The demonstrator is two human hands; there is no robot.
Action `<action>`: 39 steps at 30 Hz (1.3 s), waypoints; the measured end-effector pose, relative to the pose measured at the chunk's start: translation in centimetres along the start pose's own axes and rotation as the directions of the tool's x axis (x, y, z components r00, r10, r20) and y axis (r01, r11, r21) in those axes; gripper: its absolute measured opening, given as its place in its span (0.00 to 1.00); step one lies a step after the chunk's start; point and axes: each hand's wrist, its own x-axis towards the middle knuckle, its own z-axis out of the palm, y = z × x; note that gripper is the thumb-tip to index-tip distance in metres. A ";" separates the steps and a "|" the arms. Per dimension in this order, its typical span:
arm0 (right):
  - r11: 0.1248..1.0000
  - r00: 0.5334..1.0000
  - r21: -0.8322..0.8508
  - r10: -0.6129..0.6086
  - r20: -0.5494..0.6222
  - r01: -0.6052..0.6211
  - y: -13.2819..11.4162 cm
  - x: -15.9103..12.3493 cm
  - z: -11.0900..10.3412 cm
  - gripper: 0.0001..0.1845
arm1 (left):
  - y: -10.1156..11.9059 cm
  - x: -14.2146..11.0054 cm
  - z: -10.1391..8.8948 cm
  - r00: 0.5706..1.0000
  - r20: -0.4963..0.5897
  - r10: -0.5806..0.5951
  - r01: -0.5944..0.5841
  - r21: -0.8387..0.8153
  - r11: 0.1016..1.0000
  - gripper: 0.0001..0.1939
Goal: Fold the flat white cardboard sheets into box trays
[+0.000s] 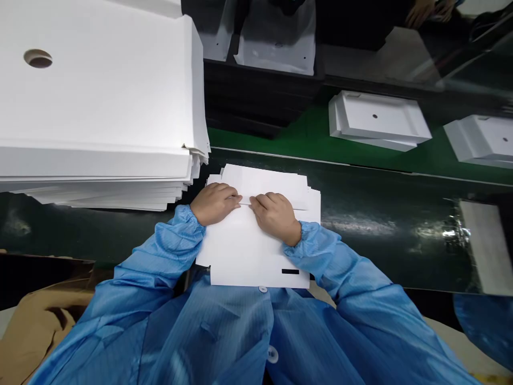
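Note:
A flat white cardboard blank point(248, 240) lies in front of me, with a narrow black slot near its lower right corner. Its far flap point(266, 182) is folded along a crease that runs across the sheet. My left hand point(215, 203) is closed at the left part of this crease, thumb and fingers on the cardboard. Just to its right, my right hand point(276, 215) has curled fingers pressed on the same fold. The fingertips of both hands almost meet. Edges of other white sheets show beneath the blank.
A tall stack of white cardboard trays point(100, 91) rises at the left, close to my left hand. Folded white trays point(380, 117) sit on the green strip point(304, 133) beyond. Dark stacked material point(256, 96) stands behind. At top right are another person's hands point(430, 12).

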 end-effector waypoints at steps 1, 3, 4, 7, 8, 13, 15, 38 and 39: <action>1.000 1.000 0.000 -0.007 0.006 0.007 0.0 0.0 0.1 0.19 | 0.0 -0.1 -0.1 1.000 0.010 -0.004 0.004 -0.004 1.000 0.12; 1.000 1.000 0.000 -0.024 0.016 0.024 0.1 0.0 0.1 0.20 | 0.0 -0.3 -0.3 0.999 0.033 -0.006 0.006 0.009 1.000 0.13; 1.000 0.999 0.000 -0.031 0.018 0.031 0.2 0.0 0.1 0.20 | 0.0 -0.4 -0.4 0.999 0.045 -0.005 0.004 0.024 1.000 0.13; 0.999 0.999 0.001 -0.044 0.010 0.044 0.1 0.1 0.1 0.20 | 0.0 -0.8 -0.6 0.997 0.074 -0.003 -0.001 0.051 0.999 0.15; 0.999 0.999 0.002 -0.047 0.005 0.047 0.1 0.1 0.1 0.21 | 0.0 -0.9 -0.6 0.997 0.079 -0.005 0.001 0.049 0.999 0.15; 0.995 0.996 0.053 -0.089 -0.004 0.089 0.1 0.4 0.0 0.23 | 0.1 -1.0 -0.5 0.996 0.088 -0.011 0.008 0.034 0.999 0.17; 0.992 0.995 0.074 -0.099 0.000 0.099 0.1 0.6 -0.1 0.25 | 0.2 -0.9 -0.5 0.995 0.093 -0.029 0.027 0.023 0.999 0.17; 0.985 0.992 0.126 -0.120 0.025 0.116 -1.6 3.5 0.7 0.22 | -0.9 -2.3 -0.8 0.991 0.064 -0.115 0.118 -0.046 0.992 0.12; 0.985 0.993 0.129 -0.117 0.019 0.114 -1.8 3.5 0.8 0.22 | -1.0 -2.4 -0.9 0.991 0.064 -0.116 0.119 -0.051 0.992 0.12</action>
